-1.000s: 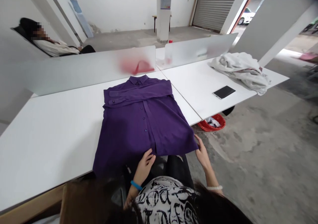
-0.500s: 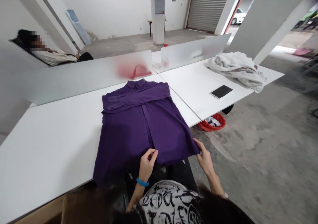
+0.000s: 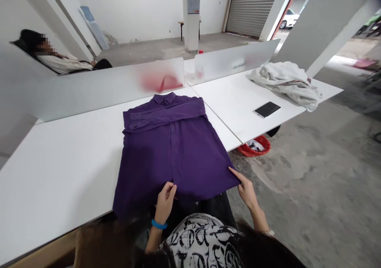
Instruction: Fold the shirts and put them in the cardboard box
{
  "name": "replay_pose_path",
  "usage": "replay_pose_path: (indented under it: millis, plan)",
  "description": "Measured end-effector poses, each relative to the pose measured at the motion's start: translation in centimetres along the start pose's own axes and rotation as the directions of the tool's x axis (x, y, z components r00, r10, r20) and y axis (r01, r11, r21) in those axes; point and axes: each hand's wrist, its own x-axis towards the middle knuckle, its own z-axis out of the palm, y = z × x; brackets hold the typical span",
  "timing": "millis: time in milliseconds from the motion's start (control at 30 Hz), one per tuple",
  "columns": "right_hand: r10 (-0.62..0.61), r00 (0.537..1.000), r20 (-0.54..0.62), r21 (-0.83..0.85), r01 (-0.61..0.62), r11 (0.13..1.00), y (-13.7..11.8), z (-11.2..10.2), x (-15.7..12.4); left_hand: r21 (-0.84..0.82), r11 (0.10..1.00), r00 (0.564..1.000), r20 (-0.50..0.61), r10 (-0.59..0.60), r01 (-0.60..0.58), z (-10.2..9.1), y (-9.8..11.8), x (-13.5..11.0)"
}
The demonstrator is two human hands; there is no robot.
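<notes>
A grey roller shutter [image 3: 253,8] stands at upper right, past a white pillar [image 3: 190,18] and white wall [image 3: 133,10], above a stained concrete floor [image 3: 309,192].

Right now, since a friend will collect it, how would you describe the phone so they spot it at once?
Find the white desk to the right of the purple shirt. Near its right end lies a crumpled white cloth. The black smartphone lies flat just nearer than that cloth, a thin dark slab against the soft pale fabric.

The left hand [image 3: 164,201] curls its fingers inward, while the right hand [image 3: 247,192] stretches its fingers forward
</notes>
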Motion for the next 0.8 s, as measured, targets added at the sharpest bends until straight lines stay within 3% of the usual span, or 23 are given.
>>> replay_pose_path:
  millis: [100,200,300,400,500,567,800]
  plan:
    - [0.046,0.997,0.068,0.112,-0.054,0.992,0.3,-0.2,0.3,0.266,0.963,0.994,0.091,-0.066,0.039,-1.3,1.6,0.1]
    - [0.069,0.992,0.108,0.206,-0.09,0.974,0.3,-0.6,0.5,0.509,0.86,0.999,0.03,0.022,-0.034,-3.1,4.9,2.4]
    - [0.082,0.991,0.108,0.263,-0.108,0.959,0.0,-0.8,0.8,0.63,0.763,0.98,-0.013,0.197,-0.145,-3.9,8.6,8.3]
    - [0.098,0.991,0.096,0.309,-0.124,0.943,-0.8,-0.6,1.1,0.753,0.651,0.987,-0.018,0.162,-0.093,-3.4,11.0,16.1]
    - [0.111,0.99,0.084,0.351,-0.134,0.927,-1.5,0.1,1.1,0.782,0.622,0.996,-0.023,0.087,-0.036,-2.2,11.8,22.1]
    - [0.13,0.989,0.067,0.368,-0.146,0.918,-2.0,0.6,0.9,0.795,0.606,0.999,-0.016,0.05,-0.018,-1.6,11.7,24.3]
    - [0.183,0.982,0.043,0.349,-0.187,0.918,-1.9,1.0,-0.1,0.8,0.6,1.0,-0.011,0.002,0.007,-1.8,10.5,26.0]
